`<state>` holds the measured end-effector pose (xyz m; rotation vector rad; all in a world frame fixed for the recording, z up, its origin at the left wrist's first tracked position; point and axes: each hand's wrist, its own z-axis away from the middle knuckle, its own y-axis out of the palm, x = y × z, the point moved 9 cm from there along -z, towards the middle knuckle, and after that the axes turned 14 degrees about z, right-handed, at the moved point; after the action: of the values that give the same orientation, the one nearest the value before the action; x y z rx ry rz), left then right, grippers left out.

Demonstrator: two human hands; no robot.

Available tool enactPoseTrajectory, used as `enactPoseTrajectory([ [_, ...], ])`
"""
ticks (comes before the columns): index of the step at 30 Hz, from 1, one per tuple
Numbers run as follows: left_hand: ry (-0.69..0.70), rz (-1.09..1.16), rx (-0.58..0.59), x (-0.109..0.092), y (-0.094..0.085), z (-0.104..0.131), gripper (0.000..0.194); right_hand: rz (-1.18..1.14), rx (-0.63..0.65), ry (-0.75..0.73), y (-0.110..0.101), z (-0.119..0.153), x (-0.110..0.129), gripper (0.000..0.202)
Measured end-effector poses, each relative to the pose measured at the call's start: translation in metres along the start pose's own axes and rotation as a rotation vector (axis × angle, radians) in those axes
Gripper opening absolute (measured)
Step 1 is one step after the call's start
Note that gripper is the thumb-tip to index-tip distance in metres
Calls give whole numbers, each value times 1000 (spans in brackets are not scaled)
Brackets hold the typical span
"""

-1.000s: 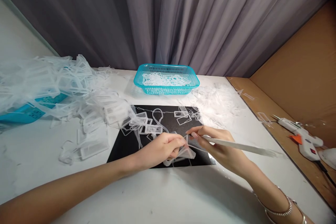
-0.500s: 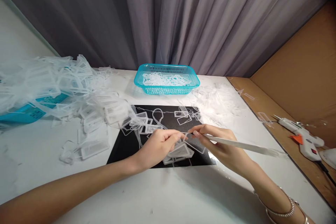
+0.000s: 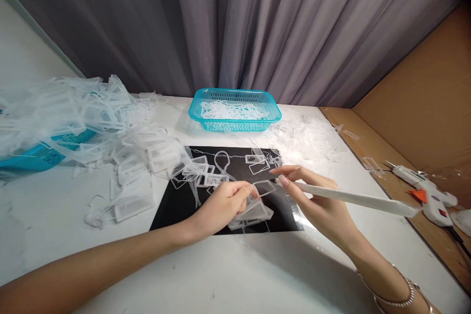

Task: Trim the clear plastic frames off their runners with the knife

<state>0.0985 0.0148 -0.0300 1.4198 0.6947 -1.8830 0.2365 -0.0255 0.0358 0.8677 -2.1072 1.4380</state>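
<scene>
My left hand (image 3: 231, 206) is closed in a pinch over the black mat (image 3: 167, 211). A thin translucent rectangular plastic frame (image 3: 265, 193) sticks out to the right from its fingertips. My right hand (image 3: 316, 196) is closed around a long flat white stick-like tool (image 3: 353, 198), which slants out past the hand to the right. The tool's tip, between thumb and fingers, is hard to make out and stands apart from the frame. Below my left fingers lie several translucent plastic pieces (image 3: 253, 213). More thin frames (image 3: 200, 169) lie on the mat's left part.
Behind the mat stands a blue plastic basket (image 3: 198, 120) holding thin white frames. A large heap of translucent pieces (image 3: 55, 108) fills the left side, and a fluffy white pile (image 3: 309, 140) lies right of the basket. At far right is a white glue gun (image 3: 434, 201) with a cord.
My right hand has drawn back to the right with the white tool, away from my left fingertips. The frame at my left fingers now shows raised and plain. My left hand has hardly moved.
</scene>
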Motion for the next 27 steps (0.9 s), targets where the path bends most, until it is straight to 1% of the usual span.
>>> enactPoseTrajectory([
  [2, 2, 2, 0, -1, 0, 0, 30, -27, 61, -20, 3, 0, 5, 18],
  [6, -1, 42, 23, 0, 3, 1, 29, -56, 277, -34, 21, 2, 10, 21],
  [8, 3, 53, 29, 1, 3, 0, 30, -66, 315, -23, 25, 2, 9, 20],
  [16, 3, 78, 27, 5, 3, -1, 32, -70, 327, 21, 30, 4, 4, 21],
  [22, -2, 104, 45, 3, 5, 1, 32, -105, 313, -53, 31, 3, 12, 19],
  [27, -10, 103, 53, 2, 7, 0, 36, -11, 285, -96, 32, 5, 13, 19],
])
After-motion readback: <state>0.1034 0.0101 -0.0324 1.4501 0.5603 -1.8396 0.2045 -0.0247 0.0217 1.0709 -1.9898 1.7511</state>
